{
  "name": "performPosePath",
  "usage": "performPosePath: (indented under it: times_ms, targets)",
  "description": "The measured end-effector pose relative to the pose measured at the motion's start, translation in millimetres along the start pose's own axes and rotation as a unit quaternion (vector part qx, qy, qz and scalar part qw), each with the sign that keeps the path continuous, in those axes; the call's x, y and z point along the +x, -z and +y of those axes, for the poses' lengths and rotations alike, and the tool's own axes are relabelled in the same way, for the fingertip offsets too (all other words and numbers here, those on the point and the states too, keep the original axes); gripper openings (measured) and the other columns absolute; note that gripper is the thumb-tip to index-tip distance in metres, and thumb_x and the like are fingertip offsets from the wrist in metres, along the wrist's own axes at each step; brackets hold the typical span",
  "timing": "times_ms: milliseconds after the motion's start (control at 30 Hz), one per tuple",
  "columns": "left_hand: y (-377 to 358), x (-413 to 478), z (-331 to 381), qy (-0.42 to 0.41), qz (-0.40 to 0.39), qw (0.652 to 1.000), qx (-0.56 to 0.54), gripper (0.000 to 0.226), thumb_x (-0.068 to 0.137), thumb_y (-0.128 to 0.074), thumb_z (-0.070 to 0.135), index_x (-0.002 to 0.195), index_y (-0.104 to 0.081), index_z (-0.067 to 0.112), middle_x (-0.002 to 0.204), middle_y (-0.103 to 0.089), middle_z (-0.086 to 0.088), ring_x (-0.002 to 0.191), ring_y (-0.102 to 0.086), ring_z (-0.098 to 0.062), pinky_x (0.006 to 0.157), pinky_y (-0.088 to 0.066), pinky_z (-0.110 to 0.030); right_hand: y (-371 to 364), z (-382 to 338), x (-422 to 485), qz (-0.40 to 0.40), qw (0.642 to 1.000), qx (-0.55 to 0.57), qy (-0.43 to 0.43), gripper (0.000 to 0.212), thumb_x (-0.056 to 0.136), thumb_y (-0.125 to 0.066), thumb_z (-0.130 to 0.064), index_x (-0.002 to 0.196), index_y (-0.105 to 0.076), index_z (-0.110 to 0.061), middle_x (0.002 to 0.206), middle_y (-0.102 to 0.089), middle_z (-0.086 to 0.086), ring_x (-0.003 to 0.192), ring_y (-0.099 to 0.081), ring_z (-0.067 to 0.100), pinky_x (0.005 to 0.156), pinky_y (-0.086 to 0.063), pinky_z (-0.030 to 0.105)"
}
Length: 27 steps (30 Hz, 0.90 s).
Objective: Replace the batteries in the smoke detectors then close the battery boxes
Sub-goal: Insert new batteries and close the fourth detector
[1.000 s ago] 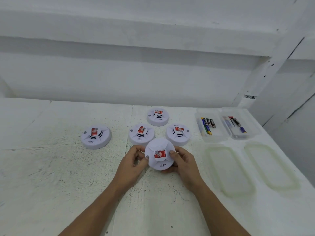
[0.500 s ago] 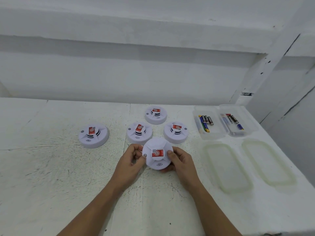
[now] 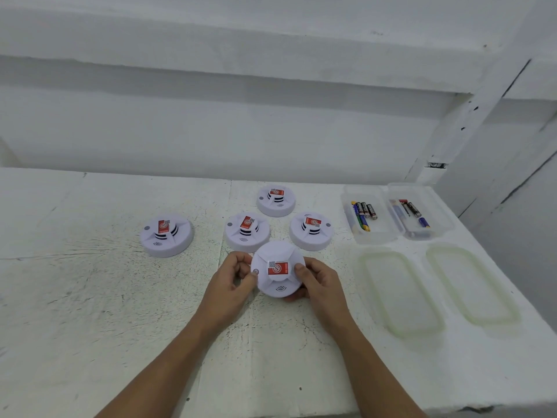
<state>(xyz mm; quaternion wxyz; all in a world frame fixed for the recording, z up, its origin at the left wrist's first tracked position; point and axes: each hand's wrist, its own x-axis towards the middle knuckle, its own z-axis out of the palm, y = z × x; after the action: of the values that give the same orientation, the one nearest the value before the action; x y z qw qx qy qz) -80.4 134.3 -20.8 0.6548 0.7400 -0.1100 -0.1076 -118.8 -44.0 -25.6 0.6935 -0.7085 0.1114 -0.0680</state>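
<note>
Hands first: my left hand [image 3: 232,279] and right hand [image 3: 319,280] both grip the nearest smoke detector [image 3: 278,273], fingers curled round its rim from either side, thumbs on its top face beside the red label [image 3: 278,268]. I cannot tell whether it is lifted or resting on the white table [image 3: 90,312]. Just beyond it stand two more detectors, one behind-left [image 3: 247,232] and one behind-right [image 3: 312,230], with a fourth [image 3: 275,200] farther back between them and a fifth [image 3: 166,235] well apart to the left. To my right lie two clear lids [image 3: 398,292], flat on the table. Behind them sit two open clear boxes, the left box [image 3: 369,217] and the right box [image 3: 419,212], each holding loose batteries [image 3: 363,214].
</note>
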Motion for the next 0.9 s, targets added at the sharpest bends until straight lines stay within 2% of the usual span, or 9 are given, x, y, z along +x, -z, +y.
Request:
performPosePath:
  times_ms: [67,133,233,333,400,500,667,767,900]
  targets:
    - [1,0,-2,0.008,-0.004,1.000,-0.015,0.017,0.081,-0.061,0.030,0.097,-0.060,0.025,0.084,-0.061,-0.011,0.071,-0.058,-0.011,0.070,-0.053,-0.033,0,1,0,0.002,1.000,-0.006,0.002,0.018,0.097,-0.051,-0.016,0.100,-0.069,-0.016,0.091,-0.073,0.007,0.083,-0.070,0.025,0.065,-0.060,0.044]
    - [1,0,-4,0.010,-0.005,1.000,-0.025,0.019,0.079,-0.060,0.032,0.097,-0.060,0.026,0.084,-0.060,-0.010,0.072,-0.057,-0.012,0.071,-0.054,-0.034,0,3,0,0.004,1.000,-0.009,0.001,0.019,0.096,-0.051,-0.016,0.102,-0.069,-0.015,0.091,-0.073,0.007,0.083,-0.070,0.025,0.066,-0.060,0.044]
    - [1,1,-6,-0.002,0.000,1.000,-0.003,0.016,0.083,-0.058,0.028,0.098,-0.059,0.026,0.084,-0.060,-0.009,0.072,-0.057,-0.010,0.070,-0.052,-0.031,0,3,0,0.005,1.000,-0.014,0.003,0.018,0.096,-0.052,-0.016,0.101,-0.069,-0.015,0.091,-0.073,0.007,0.083,-0.070,0.024,0.065,-0.060,0.044]
    - [1,1,-8,-0.012,0.001,1.000,-0.002,0.012,0.089,-0.059,0.022,0.100,-0.059,0.026,0.083,-0.061,-0.005,0.073,-0.058,-0.009,0.071,-0.053,-0.034,-1,2,0,0.003,1.000,-0.009,0.002,0.018,0.096,-0.051,-0.015,0.099,-0.069,-0.017,0.091,-0.073,0.006,0.083,-0.070,0.022,0.065,-0.060,0.040]
    - [2,0,-8,-0.027,0.008,1.000,-0.004,0.016,0.088,-0.058,0.025,0.104,-0.059,0.028,0.084,-0.063,0.000,0.078,-0.061,-0.012,0.075,-0.053,-0.036,-1,1,-1,-0.002,1.000,-0.006,0.007,0.019,0.097,-0.051,-0.016,0.102,-0.069,-0.017,0.094,-0.073,0.005,0.087,-0.070,0.022,0.068,-0.060,0.041]
    - [3,-1,-8,-0.053,0.019,0.998,-0.019,0.028,0.087,-0.057,0.022,0.114,-0.058,0.029,0.096,-0.064,-0.001,0.091,-0.062,-0.021,0.079,-0.055,-0.036,-1,1,-2,-0.021,1.000,-0.005,0.019,0.022,0.096,-0.051,-0.018,0.113,-0.066,-0.014,0.099,-0.074,0.003,0.092,-0.070,0.019,0.074,-0.060,0.038]
    - [3,2,-12,-0.068,0.046,0.997,-0.004,0.041,0.091,-0.059,0.010,0.125,-0.057,0.032,0.103,-0.063,0.004,0.089,-0.063,-0.020,0.074,-0.056,-0.029,0,0,-3,-0.045,0.999,-0.008,0.024,0.027,0.094,-0.056,-0.019,0.120,-0.063,-0.013,0.105,-0.073,0.001,0.097,-0.069,0.016,0.079,-0.058,0.035]
    - [4,3,-14,-0.085,0.064,0.994,0.006,0.041,0.086,-0.059,0.019,0.126,-0.058,0.029,0.110,-0.062,0.001,0.094,-0.061,-0.018,0.074,-0.059,-0.037,1,0,-3,-0.049,0.999,-0.002,0.024,0.029,0.092,-0.058,-0.019,0.120,-0.062,-0.012,0.106,-0.073,0.002,0.098,-0.069,0.017,0.080,-0.058,0.036]
    - [6,4,-17,-0.098,0.066,0.993,0.009,0.043,0.086,-0.059,0.022,0.128,-0.058,0.027,0.111,-0.060,0.006,0.100,-0.060,-0.021,0.074,-0.059,-0.048,1,2,-2,-0.051,0.998,-0.006,0.025,0.030,0.092,-0.060,-0.018,0.121,-0.062,-0.012,0.107,-0.072,0.002,0.100,-0.069,0.018,0.083,-0.057,0.039]
